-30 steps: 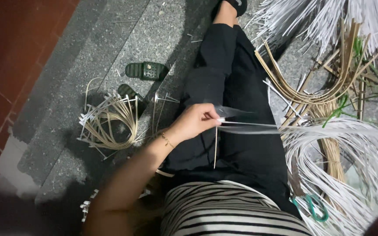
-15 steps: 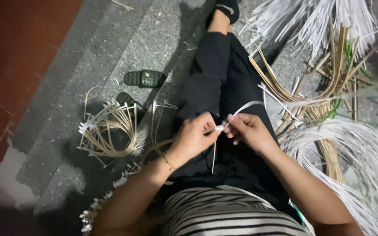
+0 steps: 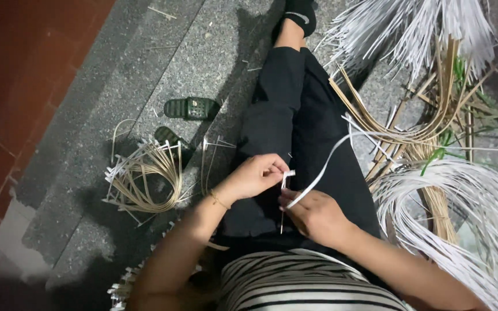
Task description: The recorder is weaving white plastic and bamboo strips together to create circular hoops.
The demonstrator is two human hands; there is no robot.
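White strip (image 3: 324, 167) sits over my lap, one end pinched at the fingertips of my left hand (image 3: 255, 175), grip closed on it. My right hand (image 3: 315, 216) is just below, fingers curled around the same strip, which arcs off right toward the pile of white strips (image 3: 462, 213). A thin sliver hangs down between the hands, I think. Green sandals (image 3: 191, 107) lie on the stone floor (image 3: 87, 115) beside a bent bundle (image 3: 145, 178).
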